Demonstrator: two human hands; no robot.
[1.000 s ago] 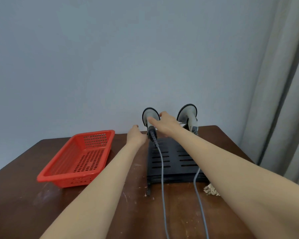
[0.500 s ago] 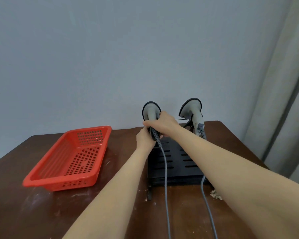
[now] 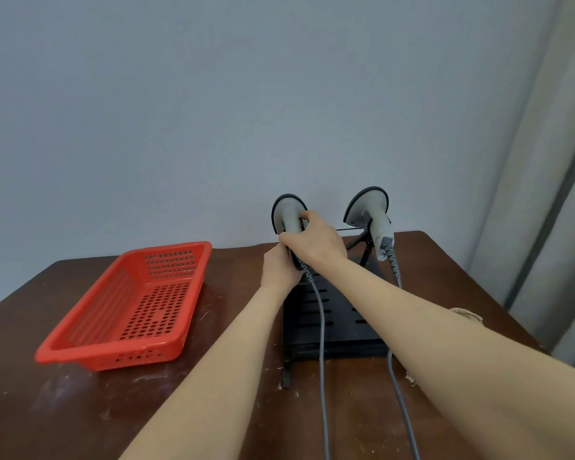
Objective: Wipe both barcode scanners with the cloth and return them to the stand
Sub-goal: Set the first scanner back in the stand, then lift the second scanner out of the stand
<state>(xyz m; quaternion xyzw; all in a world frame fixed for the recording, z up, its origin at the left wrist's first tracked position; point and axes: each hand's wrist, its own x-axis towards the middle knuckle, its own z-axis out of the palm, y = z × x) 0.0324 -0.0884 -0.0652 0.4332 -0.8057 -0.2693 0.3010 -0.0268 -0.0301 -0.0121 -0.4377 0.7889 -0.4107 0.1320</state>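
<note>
Two grey barcode scanners with black rims stand head-up at the far end of a black slotted stand [image 3: 316, 327]. My right hand [image 3: 316, 242] is closed around the handle of the left scanner [image 3: 289, 215]. My left hand [image 3: 279, 267] grips the same handle lower down, near where its grey cable leaves. The right scanner [image 3: 370, 212] rests untouched on the stand's wire holder, its cable trailing toward me. A beige cloth [image 3: 467, 315] lies on the table to the right, mostly hidden behind my right forearm.
An empty red perforated basket [image 3: 127, 310] sits on the left of the dark wooden table [image 3: 47, 410]. Two grey cables [image 3: 322, 376] run over the stand toward the near edge. A grey wall is close behind; a curtain [image 3: 545, 194] hangs at right.
My right hand went from touching the left scanner's head to closing around its handle. My left hand moved right and took hold of the handle's lower end.
</note>
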